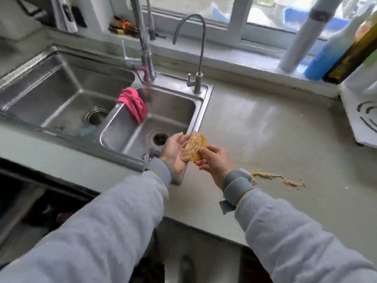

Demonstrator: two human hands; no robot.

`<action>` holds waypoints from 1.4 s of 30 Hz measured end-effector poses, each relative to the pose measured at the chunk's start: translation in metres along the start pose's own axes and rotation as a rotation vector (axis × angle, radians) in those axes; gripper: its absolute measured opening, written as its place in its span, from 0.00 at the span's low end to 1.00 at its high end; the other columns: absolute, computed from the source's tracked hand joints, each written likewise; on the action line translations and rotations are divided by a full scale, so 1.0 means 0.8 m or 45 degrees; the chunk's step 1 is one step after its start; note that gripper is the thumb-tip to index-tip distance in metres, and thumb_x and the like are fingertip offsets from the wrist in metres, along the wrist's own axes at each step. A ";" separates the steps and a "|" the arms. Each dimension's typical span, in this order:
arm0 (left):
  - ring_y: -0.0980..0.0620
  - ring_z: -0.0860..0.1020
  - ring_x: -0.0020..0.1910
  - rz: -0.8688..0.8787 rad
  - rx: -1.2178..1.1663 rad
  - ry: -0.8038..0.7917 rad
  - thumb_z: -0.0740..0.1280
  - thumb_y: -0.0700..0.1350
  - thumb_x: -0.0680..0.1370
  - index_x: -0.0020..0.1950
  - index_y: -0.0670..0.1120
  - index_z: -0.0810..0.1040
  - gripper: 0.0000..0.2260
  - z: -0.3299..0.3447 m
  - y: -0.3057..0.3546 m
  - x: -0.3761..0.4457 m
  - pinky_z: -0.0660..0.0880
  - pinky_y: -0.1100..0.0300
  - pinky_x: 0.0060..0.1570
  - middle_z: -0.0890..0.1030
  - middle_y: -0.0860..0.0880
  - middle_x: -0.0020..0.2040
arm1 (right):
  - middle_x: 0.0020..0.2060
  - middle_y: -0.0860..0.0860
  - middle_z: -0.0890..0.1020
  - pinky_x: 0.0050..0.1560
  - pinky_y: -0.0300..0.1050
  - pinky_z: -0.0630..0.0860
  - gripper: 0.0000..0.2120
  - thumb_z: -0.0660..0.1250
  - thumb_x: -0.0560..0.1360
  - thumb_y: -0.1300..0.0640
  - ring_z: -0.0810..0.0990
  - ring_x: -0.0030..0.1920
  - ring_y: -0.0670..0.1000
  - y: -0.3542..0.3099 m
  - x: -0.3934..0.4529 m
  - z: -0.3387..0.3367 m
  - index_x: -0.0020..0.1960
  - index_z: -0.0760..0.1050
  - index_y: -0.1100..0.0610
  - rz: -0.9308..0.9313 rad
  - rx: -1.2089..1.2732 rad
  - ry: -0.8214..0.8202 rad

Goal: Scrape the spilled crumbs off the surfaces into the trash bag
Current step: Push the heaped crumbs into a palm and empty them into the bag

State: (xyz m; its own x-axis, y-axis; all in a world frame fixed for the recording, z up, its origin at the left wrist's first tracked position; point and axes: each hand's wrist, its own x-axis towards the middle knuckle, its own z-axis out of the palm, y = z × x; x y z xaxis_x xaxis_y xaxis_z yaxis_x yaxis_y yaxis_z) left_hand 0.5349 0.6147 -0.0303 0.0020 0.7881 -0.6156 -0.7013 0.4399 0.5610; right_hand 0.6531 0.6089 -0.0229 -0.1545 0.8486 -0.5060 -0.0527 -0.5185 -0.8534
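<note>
A yellow scraper (201, 149) is loaded with a heap of tan crumbs (191, 147). My right hand (214, 160) pinches its right edge. My left hand (175, 152) is cupped against its left side, palm up under the crumbs, above the corner of the sink. A trail of spilled crumbs (279, 179) lies on the grey countertop (265, 129) to the right of my right wrist. No trash bag is in view.
A steel double sink (61, 94) fills the left, with a pink cloth (133, 103) draped over its divider and two taps (196, 54) behind. Bottles (336, 48) stand on the windowsill. A white appliance (363, 119) sits at the right edge.
</note>
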 end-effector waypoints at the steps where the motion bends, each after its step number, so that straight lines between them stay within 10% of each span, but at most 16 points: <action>1: 0.47 0.79 0.44 0.032 -0.044 0.026 0.50 0.47 0.83 0.50 0.39 0.77 0.18 -0.014 0.004 -0.013 0.75 0.55 0.49 0.83 0.43 0.41 | 0.30 0.57 0.76 0.22 0.34 0.72 0.06 0.61 0.79 0.64 0.74 0.21 0.45 0.005 -0.004 0.013 0.44 0.74 0.63 0.002 -0.038 -0.056; 12: 0.49 0.80 0.40 0.437 -0.497 0.435 0.50 0.49 0.82 0.53 0.41 0.77 0.18 -0.243 0.039 -0.224 0.76 0.59 0.39 0.82 0.45 0.43 | 0.25 0.55 0.70 0.22 0.36 0.68 0.09 0.60 0.77 0.65 0.71 0.23 0.48 0.089 -0.121 0.244 0.38 0.72 0.61 -0.006 -0.485 -0.663; 20: 0.42 0.75 0.61 0.681 -0.802 0.754 0.51 0.49 0.82 0.67 0.38 0.72 0.21 -0.458 -0.034 -0.425 0.68 0.50 0.66 0.77 0.40 0.64 | 0.25 0.53 0.71 0.20 0.34 0.69 0.14 0.60 0.78 0.64 0.73 0.21 0.45 0.244 -0.298 0.403 0.34 0.71 0.59 0.025 -0.788 -1.065; 26: 0.51 0.80 0.33 0.741 -0.982 0.961 0.53 0.49 0.82 0.47 0.42 0.78 0.17 -0.592 -0.122 -0.563 0.72 0.60 0.36 0.84 0.47 0.33 | 0.27 0.55 0.73 0.21 0.34 0.70 0.12 0.61 0.78 0.63 0.73 0.21 0.46 0.375 -0.431 0.476 0.36 0.73 0.59 0.118 -0.951 -1.244; 29: 0.50 0.79 0.33 0.776 -1.082 1.067 0.53 0.49 0.82 0.46 0.43 0.78 0.16 -0.688 -0.182 -0.630 0.72 0.59 0.37 0.83 0.48 0.29 | 0.27 0.55 0.74 0.22 0.35 0.70 0.14 0.61 0.78 0.63 0.72 0.25 0.51 0.469 -0.508 0.517 0.34 0.73 0.59 0.203 -1.023 -1.361; 42: 0.46 0.76 0.43 0.709 -1.448 1.229 0.52 0.50 0.81 0.62 0.40 0.75 0.20 -0.889 -0.378 -0.585 0.71 0.56 0.42 0.79 0.42 0.50 | 0.26 0.56 0.77 0.26 0.40 0.72 0.14 0.60 0.78 0.64 0.75 0.25 0.52 0.752 -0.477 0.560 0.35 0.75 0.60 0.331 -1.460 -1.477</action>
State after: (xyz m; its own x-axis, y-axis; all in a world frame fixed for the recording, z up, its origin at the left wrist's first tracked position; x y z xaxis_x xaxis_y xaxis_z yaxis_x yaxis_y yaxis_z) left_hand 0.2389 -0.1932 -0.3057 -0.5477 -0.0180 -0.8365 -0.6046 -0.6826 0.4105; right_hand 0.2385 -0.0737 -0.2875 -0.6779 -0.0422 -0.7339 0.7198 0.1649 -0.6743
